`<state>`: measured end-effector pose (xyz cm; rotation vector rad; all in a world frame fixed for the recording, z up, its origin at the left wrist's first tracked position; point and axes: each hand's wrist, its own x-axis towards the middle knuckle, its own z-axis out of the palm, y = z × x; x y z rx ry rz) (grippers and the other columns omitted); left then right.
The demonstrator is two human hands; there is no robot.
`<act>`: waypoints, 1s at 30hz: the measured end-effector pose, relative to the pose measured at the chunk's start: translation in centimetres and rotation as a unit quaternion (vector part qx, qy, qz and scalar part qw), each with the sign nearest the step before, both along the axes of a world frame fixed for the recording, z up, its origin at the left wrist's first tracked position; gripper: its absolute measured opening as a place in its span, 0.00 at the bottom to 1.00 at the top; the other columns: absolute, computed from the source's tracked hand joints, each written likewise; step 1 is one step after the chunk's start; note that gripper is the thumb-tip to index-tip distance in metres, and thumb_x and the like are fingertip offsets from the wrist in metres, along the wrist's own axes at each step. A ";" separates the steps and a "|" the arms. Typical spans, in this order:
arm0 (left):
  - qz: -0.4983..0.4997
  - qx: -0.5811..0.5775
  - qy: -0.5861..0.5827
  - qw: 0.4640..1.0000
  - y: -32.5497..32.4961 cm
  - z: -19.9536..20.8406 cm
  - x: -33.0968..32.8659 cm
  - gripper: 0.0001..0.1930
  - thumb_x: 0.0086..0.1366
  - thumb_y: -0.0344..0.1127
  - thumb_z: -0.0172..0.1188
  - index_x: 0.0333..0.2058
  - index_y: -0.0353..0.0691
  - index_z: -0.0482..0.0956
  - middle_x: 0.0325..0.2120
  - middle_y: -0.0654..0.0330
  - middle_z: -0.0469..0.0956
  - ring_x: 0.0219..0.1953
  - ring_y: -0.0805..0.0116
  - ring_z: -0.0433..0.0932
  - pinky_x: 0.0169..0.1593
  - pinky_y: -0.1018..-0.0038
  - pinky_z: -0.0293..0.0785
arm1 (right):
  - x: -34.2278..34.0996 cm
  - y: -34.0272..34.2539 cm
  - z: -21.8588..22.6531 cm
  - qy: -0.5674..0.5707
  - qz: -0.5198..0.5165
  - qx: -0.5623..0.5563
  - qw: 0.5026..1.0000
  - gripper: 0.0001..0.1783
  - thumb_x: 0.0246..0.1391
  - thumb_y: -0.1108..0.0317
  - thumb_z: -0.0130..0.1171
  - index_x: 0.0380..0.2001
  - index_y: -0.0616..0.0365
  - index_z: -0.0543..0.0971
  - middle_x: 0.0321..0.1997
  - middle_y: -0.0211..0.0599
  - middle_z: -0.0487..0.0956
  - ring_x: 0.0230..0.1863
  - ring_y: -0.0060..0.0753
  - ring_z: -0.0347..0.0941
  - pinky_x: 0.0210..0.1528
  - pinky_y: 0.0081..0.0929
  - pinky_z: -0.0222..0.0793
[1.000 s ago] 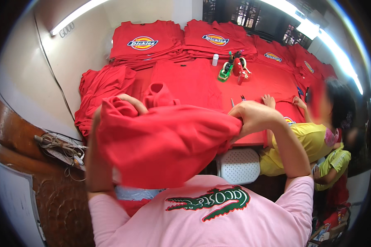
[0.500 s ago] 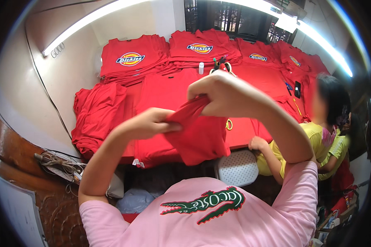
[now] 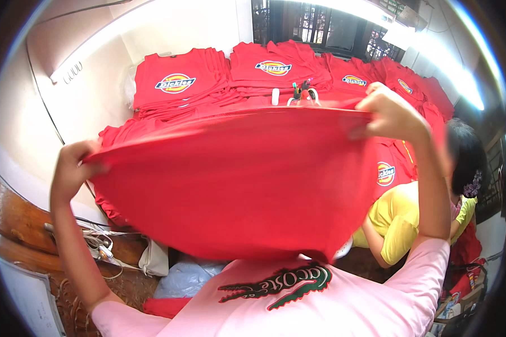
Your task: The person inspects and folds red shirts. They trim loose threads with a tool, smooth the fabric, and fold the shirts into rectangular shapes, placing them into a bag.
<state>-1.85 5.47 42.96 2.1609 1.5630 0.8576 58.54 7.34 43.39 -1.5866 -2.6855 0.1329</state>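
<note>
A red shirt (image 3: 236, 174) is stretched wide between my hands in front of my chest, its upper edge pulled taut and its lower part sagging in a curve. My left hand (image 3: 76, 168) grips one corner, fingers closed and a little blurred. At the other corner, my right hand (image 3: 389, 115) is closed on the cloth, held slightly higher. The spread fabric hides most of the table behind it. No print shows on the side facing me.
Stacked red shirts with oval prints (image 3: 177, 82) line the back of the table. A white bottle (image 3: 275, 96) stands beside a holder with pens and scissors (image 3: 303, 94). At right, close to my arm, sits a person in yellow (image 3: 396, 216). Cables (image 3: 104, 244) lie at lower left.
My hands have moved far apart, left hand leftward and right hand rightward, opening the bunched shirt into a wide sheet. The person in yellow has leaned forward, and another printed shirt now shows nearby.
</note>
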 end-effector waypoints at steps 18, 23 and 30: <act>0.119 0.173 0.323 0.923 1.9 -28.5 1.9 0.16 0.57 0.35 0.69 0.41 0.35 0.77 0.48 0.45 0.73 0.63 0.43 0.71 0.79 0.32 0.34 | -3.4 2.8 -26.6 0.019 -0.037 0.262 0.964 0.24 0.50 0.73 0.64 0.53 0.47 0.82 0.42 0.31 0.76 0.52 0.34 0.76 0.80 0.59 0.38; 0.058 -0.003 0.238 0.970 -3.4 -41.7 4.0 0.21 0.58 0.35 0.69 0.50 0.39 0.77 0.46 0.50 0.75 0.57 0.49 0.75 0.78 0.34 0.38 | -3.9 -2.1 -41.4 0.012 -0.058 0.150 0.987 0.23 0.50 0.73 0.63 0.53 0.52 0.80 0.47 0.38 0.77 0.61 0.40 0.73 0.79 0.61 0.43; 0.055 -0.143 0.098 0.983 -6.5 -43.5 3.4 0.12 0.60 0.37 0.72 0.38 0.39 0.81 0.37 0.52 0.82 0.41 0.51 0.82 0.68 0.51 0.67 | -3.2 -2.4 -42.8 0.091 -0.135 0.041 0.986 0.19 0.52 0.74 0.62 0.49 0.54 0.81 0.44 0.40 0.78 0.55 0.47 0.74 0.73 0.59 0.54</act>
